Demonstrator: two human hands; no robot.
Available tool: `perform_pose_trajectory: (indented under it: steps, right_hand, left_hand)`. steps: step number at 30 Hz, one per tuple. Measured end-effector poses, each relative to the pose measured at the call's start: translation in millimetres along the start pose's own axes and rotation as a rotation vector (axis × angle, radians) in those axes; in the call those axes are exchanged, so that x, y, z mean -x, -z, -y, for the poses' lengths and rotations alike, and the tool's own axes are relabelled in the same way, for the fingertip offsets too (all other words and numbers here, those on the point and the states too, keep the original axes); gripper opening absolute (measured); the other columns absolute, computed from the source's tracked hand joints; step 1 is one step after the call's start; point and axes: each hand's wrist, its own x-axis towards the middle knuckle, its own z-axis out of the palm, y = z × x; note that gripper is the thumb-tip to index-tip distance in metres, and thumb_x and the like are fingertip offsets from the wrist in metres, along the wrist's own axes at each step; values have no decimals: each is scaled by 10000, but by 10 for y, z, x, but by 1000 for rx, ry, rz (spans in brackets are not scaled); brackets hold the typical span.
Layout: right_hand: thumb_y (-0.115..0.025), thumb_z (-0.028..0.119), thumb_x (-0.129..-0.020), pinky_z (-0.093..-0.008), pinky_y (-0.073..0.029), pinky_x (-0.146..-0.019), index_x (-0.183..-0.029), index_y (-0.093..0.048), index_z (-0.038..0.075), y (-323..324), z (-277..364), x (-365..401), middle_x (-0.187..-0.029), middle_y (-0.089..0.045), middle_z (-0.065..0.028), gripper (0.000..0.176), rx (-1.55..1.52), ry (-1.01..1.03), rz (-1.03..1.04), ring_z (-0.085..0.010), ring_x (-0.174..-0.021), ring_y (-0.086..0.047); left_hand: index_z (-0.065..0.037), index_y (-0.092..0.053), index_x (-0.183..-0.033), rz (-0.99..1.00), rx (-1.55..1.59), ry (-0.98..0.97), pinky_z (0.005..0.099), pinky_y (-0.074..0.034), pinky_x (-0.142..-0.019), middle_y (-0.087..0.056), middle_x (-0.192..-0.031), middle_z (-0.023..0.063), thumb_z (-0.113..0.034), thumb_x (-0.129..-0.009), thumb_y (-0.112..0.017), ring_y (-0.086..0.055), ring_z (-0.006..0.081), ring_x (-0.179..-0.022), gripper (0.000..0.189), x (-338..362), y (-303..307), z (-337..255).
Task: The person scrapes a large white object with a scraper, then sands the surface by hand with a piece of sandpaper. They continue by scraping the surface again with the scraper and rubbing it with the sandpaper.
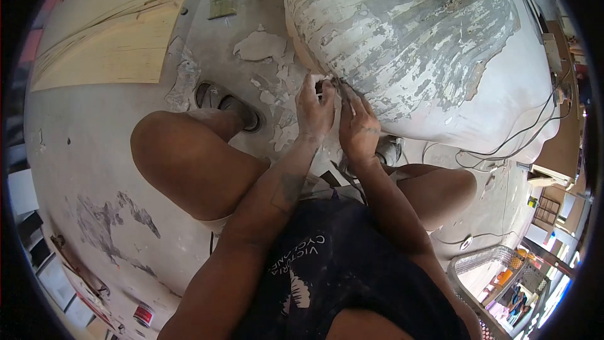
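Note:
A large rounded form (402,31) with patchy grey and white flaking coating fills the upper right. My left hand (316,106) is at its lower left edge, fingers curled in a pinch near a small pale piece that is too small to name. Right beside it, my right hand (360,127) reaches up with its fingers extended against the form's edge. Whether a thin tool lies under those fingers is too small to tell. Broken pale flakes (259,45) lie on the floor left of the hands.
A plywood sheet (119,31) lies at the upper left. Black cables (497,156) run along the right side of the form. A grey perforated basket (484,258) stands at the lower right. A red and white can (143,315) is at the lower left.

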Motion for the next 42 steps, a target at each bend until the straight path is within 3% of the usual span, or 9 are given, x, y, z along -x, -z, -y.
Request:
perform_pose_trajectory:
  steps: [4, 11, 16, 20, 23, 26, 28, 31, 42]
  right_hand:
    - [-583, 117, -981, -470, -550, -911, -1214, -688, -34, 36, -78, 89, -1121, -710, -257, 296, 12, -4, -23, -449, -1022, -685]
    - [-597, 131, -968, -490, -544, -861, -1137, -699, -60, 3, -46, 3, -1063, -698, -306, 275, -21, -72, -38, -479, -970, -680]
    - [-591, 141, -972, -510, -543, -817, -1123, -701, -50, -84, -86, 22, -985, -702, -303, 267, -49, -57, -69, -492, -913, -676]
    - [-590, 132, -990, -486, -568, -809, -1165, -713, 37, -90, -81, 24, -1050, -722, -192, 234, 29, -102, -49, -423, -930, -696]
    - [-586, 147, -983, -481, -571, -799, -1174, -714, 59, -110, -73, -4, -1053, -728, -176, 247, 36, -121, -56, -409, -933, -703]
    - [-586, 158, -980, -477, -573, -795, -1176, -718, 75, -102, -62, -7, -1050, -732, -165, 251, 43, -137, -37, -401, -933, -707]
    - [-590, 157, -979, -478, -573, -794, -1174, -721, 87, -62, -42, -13, -1047, -734, -156, 246, 57, -153, 2, -397, -927, -708]
    - [-601, 160, -972, -495, -566, -777, -1126, -717, 85, -30, -192, -12, -1022, -726, -158, 206, 74, 68, -30, -403, -896, -702]
    - [-607, 182, -989, -520, -564, -758, -1095, -682, 79, 92, -99, -17, -1004, -730, -190, 167, 132, -107, 113, -435, -859, -704]
  left_hand:
    - [1, -594, -1059, -23, 5, -18, 463, -540, -757, -712, -944, 211, -120, -991, -620, -707, 377, -874, 141, -17, -6, -35]
    - [5, -591, -1046, -10, -62, 78, 455, -541, -754, -706, -954, 227, -121, -985, -624, -704, 383, -860, 144, -4, 56, -182]
    - [14, -647, -1072, 6, -79, 89, 397, -534, -796, -713, -935, 157, -208, -1007, -632, -693, 272, -865, 232, 53, 23, -50]
    - [21, -662, -1082, 106, 26, 207, 350, -549, -757, -723, -946, 128, -221, -1020, -647, -690, 194, -860, 250, 63, -53, 71]
    - [26, -689, -1080, 68, 162, 164, 401, -560, -782, -733, -932, 207, -159, -967, -674, -724, 316, -846, 217, 96, -84, -56]
    - [15, -689, -1129, 115, 321, 313, 393, -564, -793, -742, -970, 210, -161, -967, -683, -733, 309, -871, 239, 98, -91, 26]
    - [12, -687, -1094, 95, 162, 209, 411, -555, -796, -738, -969, 205, -149, -965, -674, -727, 323, -876, 207, 100, -113, 156]
    - [10, -679, -1031, 43, -84, 32, 444, -536, -800, -725, -942, 198, -141, -956, -661, -710, 352, -875, 169, 85, -61, 51]
    - [4, -652, -983, 88, -126, 74, 471, -518, -797, -702, -898, 191, -131, -923, -637, -687, 374, -839, 148, 1, 33, -85]
